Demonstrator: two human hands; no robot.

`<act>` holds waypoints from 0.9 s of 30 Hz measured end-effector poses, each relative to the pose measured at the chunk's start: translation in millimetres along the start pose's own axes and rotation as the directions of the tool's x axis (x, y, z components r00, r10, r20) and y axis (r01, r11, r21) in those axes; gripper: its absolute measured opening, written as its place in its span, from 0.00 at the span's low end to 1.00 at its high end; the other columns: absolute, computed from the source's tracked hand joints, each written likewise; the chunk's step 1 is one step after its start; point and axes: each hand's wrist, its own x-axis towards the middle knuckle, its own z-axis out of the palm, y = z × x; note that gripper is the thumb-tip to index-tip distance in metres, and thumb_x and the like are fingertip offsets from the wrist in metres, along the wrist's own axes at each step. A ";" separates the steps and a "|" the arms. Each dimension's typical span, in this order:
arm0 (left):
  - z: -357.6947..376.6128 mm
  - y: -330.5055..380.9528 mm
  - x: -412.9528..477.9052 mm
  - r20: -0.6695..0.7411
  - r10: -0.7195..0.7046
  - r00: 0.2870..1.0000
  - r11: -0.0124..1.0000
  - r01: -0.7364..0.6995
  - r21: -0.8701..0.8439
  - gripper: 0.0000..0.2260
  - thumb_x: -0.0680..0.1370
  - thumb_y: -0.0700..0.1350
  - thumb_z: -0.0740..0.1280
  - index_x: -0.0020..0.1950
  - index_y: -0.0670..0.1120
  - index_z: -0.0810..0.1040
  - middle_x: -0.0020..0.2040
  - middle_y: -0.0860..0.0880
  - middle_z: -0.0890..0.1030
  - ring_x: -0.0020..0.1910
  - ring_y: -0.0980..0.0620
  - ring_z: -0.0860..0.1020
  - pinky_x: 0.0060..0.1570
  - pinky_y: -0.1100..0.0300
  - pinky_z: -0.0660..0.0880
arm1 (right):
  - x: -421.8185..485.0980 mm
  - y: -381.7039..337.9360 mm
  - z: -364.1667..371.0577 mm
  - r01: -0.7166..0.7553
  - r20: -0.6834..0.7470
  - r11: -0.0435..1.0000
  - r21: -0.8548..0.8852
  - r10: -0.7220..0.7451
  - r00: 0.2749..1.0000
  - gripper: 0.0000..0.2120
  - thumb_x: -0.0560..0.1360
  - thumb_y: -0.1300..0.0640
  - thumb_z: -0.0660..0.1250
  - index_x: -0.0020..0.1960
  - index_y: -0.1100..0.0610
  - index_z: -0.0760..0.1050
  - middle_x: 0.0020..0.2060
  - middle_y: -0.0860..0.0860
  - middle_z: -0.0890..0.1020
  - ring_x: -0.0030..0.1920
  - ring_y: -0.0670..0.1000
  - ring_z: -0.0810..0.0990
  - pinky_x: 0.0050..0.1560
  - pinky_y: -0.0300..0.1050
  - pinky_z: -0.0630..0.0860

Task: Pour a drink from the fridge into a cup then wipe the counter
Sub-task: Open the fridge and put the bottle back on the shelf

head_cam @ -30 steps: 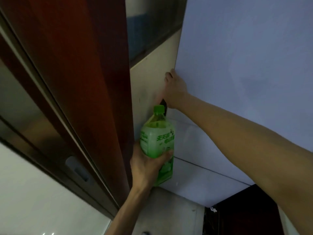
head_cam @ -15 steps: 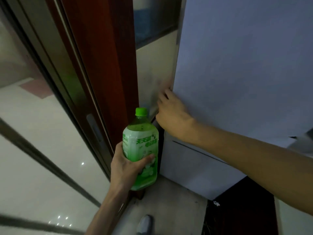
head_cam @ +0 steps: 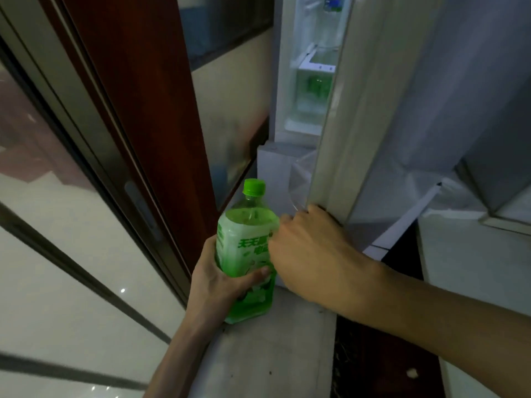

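My left hand [head_cam: 215,285] grips a green plastic drink bottle [head_cam: 244,239] with a green cap, held upright low in front of the fridge. My right hand [head_cam: 313,254] reaches across in front of the bottle, its fingers curled on the bottom corner of the pale fridge door [head_cam: 431,96]. The door stands ajar, and through the gap I see a white shelf with another green bottle [head_cam: 316,87] on it. No cup or counter is in view.
A dark red wooden frame [head_cam: 138,96] and a glass sliding door [head_cam: 71,225] stand close on the left. The lower fridge section [head_cam: 270,173] is shut. Below lies a grey stone threshold [head_cam: 267,354], with a white cabinet side [head_cam: 474,268] at right.
The fridge door, shut before, has swung open a gap and shows the inner shelves. My right hand has slid down its edge to the bottom corner. The bottle stays in my left hand.
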 end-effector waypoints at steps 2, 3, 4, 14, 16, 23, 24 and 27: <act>-1.2 2.9 0.6 0.069 0.026 0.997 1.000 -0.026 0.000 0.33 0.59 0.45 0.83 0.60 0.50 0.73 0.49 0.53 0.84 0.47 0.56 0.83 0.39 0.63 0.79 | -10.1 -1.6 1.2 -0.067 -0.005 0.995 0.072 0.068 0.998 0.17 0.79 0.56 0.59 0.33 0.55 0.58 0.35 0.53 0.68 0.32 0.50 0.64 0.33 0.42 0.62; -2.2 3.5 2.4 0.104 0.037 0.994 0.999 -0.038 0.002 0.32 0.59 0.45 0.83 0.60 0.50 0.74 0.49 0.54 0.84 0.46 0.56 0.83 0.38 0.63 0.79 | -14.5 -2.1 1.9 -0.104 -0.010 0.988 0.112 0.106 0.994 0.16 0.79 0.54 0.59 0.34 0.55 0.61 0.38 0.54 0.72 0.33 0.51 0.67 0.30 0.41 0.57; -2.7 3.6 4.3 0.137 0.044 0.990 0.999 -0.045 0.003 0.33 0.58 0.45 0.83 0.60 0.50 0.74 0.49 0.54 0.84 0.46 0.56 0.83 0.38 0.62 0.80 | -18.6 -2.4 2.4 -0.128 -0.017 0.982 0.138 0.132 0.991 0.13 0.79 0.52 0.61 0.37 0.54 0.65 0.41 0.53 0.75 0.36 0.52 0.73 0.28 0.41 0.53; 18.2 13.1 25.0 0.340 0.099 0.935 0.993 -0.114 0.025 0.35 0.55 0.55 0.81 0.58 0.52 0.74 0.49 0.51 0.84 0.48 0.52 0.84 0.45 0.49 0.82 | -44.5 8.2 18.9 -0.510 -0.100 0.827 0.236 0.542 0.834 0.12 0.78 0.47 0.61 0.49 0.55 0.74 0.48 0.51 0.75 0.40 0.54 0.77 0.29 0.45 0.63; 28.1 15.9 26.7 0.359 0.116 0.926 0.990 -0.136 0.032 0.34 0.55 0.54 0.81 0.58 0.53 0.74 0.50 0.51 0.84 0.48 0.54 0.83 0.46 0.50 0.82 | -50.6 12.1 21.6 -0.530 -0.076 0.792 0.303 0.575 0.815 0.13 0.80 0.50 0.57 0.59 0.56 0.70 0.58 0.53 0.69 0.50 0.55 0.75 0.36 0.48 0.71; 64.3 26.4 25.0 0.460 0.154 0.874 0.985 -0.174 0.002 0.33 0.56 0.54 0.82 0.58 0.54 0.74 0.51 0.54 0.84 0.50 0.55 0.83 0.48 0.52 0.81 | -84.9 18.8 40.4 -0.680 0.030 0.690 0.249 0.696 0.717 0.14 0.78 0.52 0.60 0.59 0.58 0.71 0.58 0.55 0.70 0.59 0.55 0.67 0.39 0.46 0.68; 69.4 26.9 23.7 0.472 0.158 0.867 0.984 -0.179 0.000 0.33 0.56 0.52 0.83 0.58 0.53 0.74 0.51 0.54 0.84 0.49 0.56 0.83 0.47 0.55 0.81 | -89.3 19.2 42.3 -0.692 0.038 0.679 0.247 0.707 0.707 0.12 0.78 0.52 0.59 0.58 0.58 0.71 0.56 0.55 0.71 0.58 0.55 0.67 0.39 0.46 0.66; 84.1 30.1 17.4 0.508 0.170 0.845 0.981 -0.194 -0.007 0.31 0.57 0.46 0.84 0.56 0.50 0.75 0.49 0.53 0.84 0.47 0.57 0.83 0.41 0.63 0.80 | -102.3 19.7 46.3 -0.721 0.053 0.649 0.242 0.733 0.678 0.11 0.78 0.53 0.59 0.56 0.58 0.71 0.53 0.55 0.72 0.58 0.55 0.68 0.41 0.47 0.67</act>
